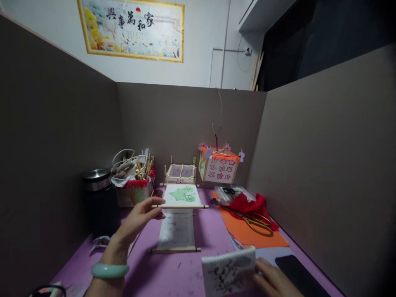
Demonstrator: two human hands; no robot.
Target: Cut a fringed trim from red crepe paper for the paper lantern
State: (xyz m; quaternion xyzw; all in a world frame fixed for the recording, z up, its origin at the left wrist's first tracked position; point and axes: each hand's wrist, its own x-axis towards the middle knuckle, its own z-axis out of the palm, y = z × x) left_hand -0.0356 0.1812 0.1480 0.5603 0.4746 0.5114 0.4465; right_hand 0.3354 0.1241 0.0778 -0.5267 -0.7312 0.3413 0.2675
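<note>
Left hand (140, 214): I see it pinching the left end of the near dowel on the green-printed panel (183, 194), thumb and fingers together; a pale green bangle (109, 270) rings the wrist.
Right hand (274, 280): pinching the right edge of a white sheet with a dark print (229, 272), low in my view.
Green-printed panel: above the purple table (213, 235), just beyond the grey-printed panel (176, 231); from here I can't tell whether the two are joined.
Back row: an open stick-framed box (181, 172) at centre, and a star-patterned lantern (220, 171) with orange fringe to its right.
Right side: gold-handled scissors (260, 225) on red fabric (247, 204) and an orange sheet (244, 232).
Left side: a dark flask (100, 210) beside a red-fringed container (131, 198) crammed with sticks.
</note>
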